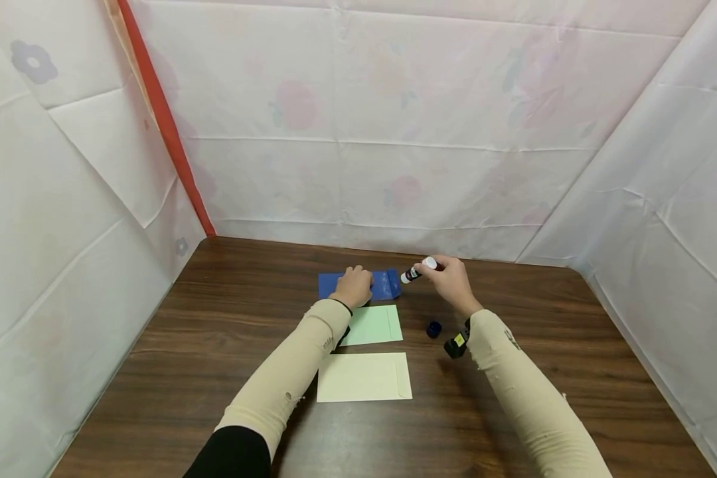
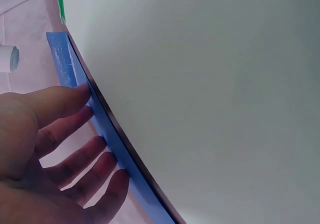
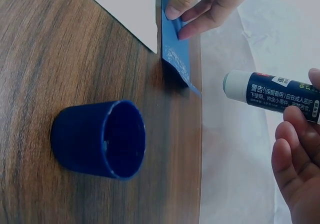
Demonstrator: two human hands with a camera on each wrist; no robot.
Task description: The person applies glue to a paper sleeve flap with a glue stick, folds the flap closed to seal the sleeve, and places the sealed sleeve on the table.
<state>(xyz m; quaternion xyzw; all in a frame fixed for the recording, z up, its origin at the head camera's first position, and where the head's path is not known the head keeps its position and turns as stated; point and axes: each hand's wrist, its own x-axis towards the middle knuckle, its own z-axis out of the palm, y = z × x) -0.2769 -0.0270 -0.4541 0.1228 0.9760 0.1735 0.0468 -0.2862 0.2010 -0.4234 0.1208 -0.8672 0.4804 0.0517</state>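
Observation:
My left hand (image 1: 354, 287) rests on a blue envelope (image 1: 385, 285) that lies on the table. In the left wrist view its fingertips (image 2: 97, 144) press along the envelope. Whitish smears of glue show near the envelope's flap end, which tilts up in the right wrist view. My right hand (image 1: 452, 283) grips a glue stick (image 3: 270, 89) with a dark label. The stick's uncapped white end points toward the flap, apart from it. A dark blue cap (image 3: 100, 139) lies on the table below the right hand.
Closer to me than the blue envelope lie a light green envelope (image 1: 376, 325) and a cream envelope (image 1: 358, 378). The brown wood-grain table (image 1: 203, 358) ends at a hanging white patterned sheet (image 1: 358, 172) behind, with sheets on both sides.

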